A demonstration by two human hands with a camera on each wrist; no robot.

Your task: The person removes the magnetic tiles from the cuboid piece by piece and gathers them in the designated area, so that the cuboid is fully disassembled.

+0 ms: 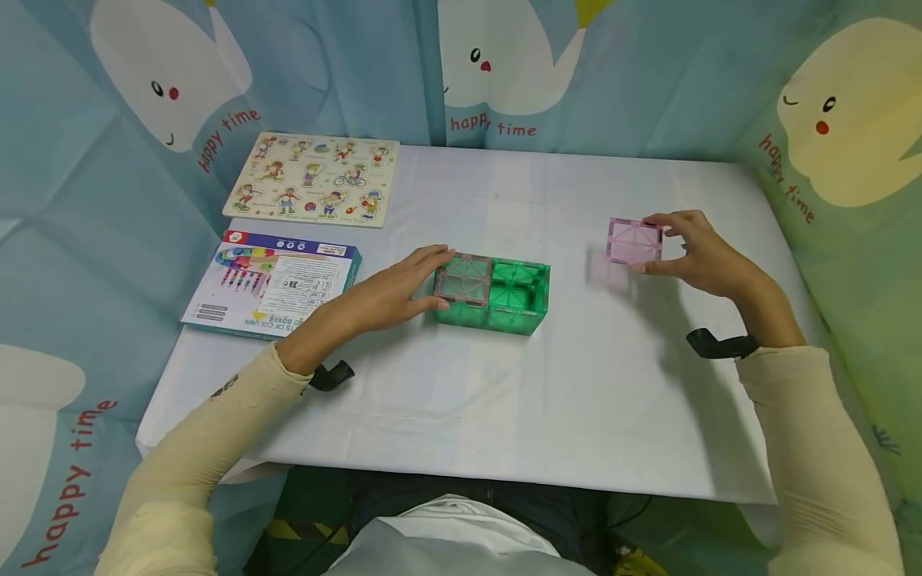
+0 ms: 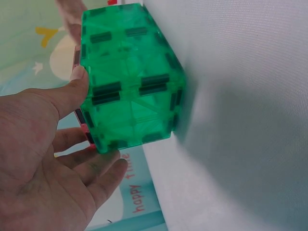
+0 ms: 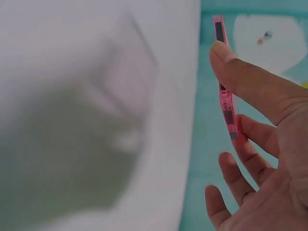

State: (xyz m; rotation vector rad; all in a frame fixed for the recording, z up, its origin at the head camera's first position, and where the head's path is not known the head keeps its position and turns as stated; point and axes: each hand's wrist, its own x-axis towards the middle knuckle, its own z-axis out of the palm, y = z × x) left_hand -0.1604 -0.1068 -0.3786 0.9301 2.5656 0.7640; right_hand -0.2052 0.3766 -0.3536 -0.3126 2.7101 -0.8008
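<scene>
On the table stands a green box built of see-through magnetic tiles (image 1: 519, 320). A pink square tile (image 1: 463, 278) lies over the left half of its top, while the right half is uncovered. My left hand (image 1: 399, 292) grips the box's left end, thumb at the near side and fingers at the far side; the left wrist view shows the green wall (image 2: 132, 86) beside the thumb. Off to the right, my right hand (image 1: 709, 254) pinches another pink magnetic tile (image 1: 633, 241) by its right edge, raised over the table. In the right wrist view this tile (image 3: 228, 115) appears edge-on.
A wooden picture board (image 1: 313, 180) lies at the table's back left. Nearer, a flat printed box (image 1: 248, 280) lies beside my left forearm. Blue and green printed curtains (image 1: 374, 72) enclose the white table (image 1: 446, 408) at the back and sides.
</scene>
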